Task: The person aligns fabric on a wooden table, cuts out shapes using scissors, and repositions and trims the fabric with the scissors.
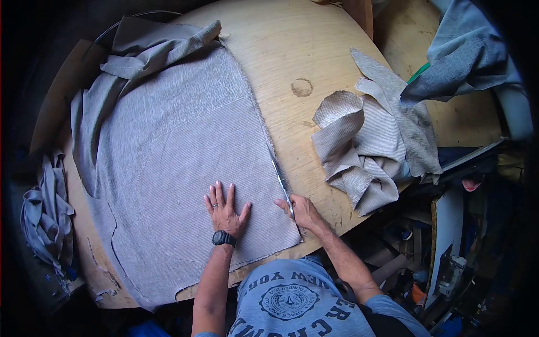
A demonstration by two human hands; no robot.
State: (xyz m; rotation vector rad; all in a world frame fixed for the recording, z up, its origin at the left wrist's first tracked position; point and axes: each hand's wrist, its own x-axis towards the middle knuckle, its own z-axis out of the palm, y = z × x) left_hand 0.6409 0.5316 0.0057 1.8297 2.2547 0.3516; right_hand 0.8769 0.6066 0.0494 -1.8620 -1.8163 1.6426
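Note:
A large piece of grey upholstery fabric [185, 151] lies spread over the wooden table, its far end bunched up in folds. My left hand [225, 212] rests flat on the fabric with fingers spread, a dark watch on its wrist. In my right hand [303, 212] is a pair of scissors [281, 181], gripped by the handles. The scissors lie along the right edge of the fabric, blades pointing away from me. Part of the handles is hidden by my fingers.
Crumpled beige fabric pieces [370, 146] are heaped on the table [281, 67] to the right. Blue-grey cloth [466, 62] hangs at the upper right. More scraps [48, 213] are bunched at the left edge. Mixed clutter [426, 264] fills the area below the table on the right.

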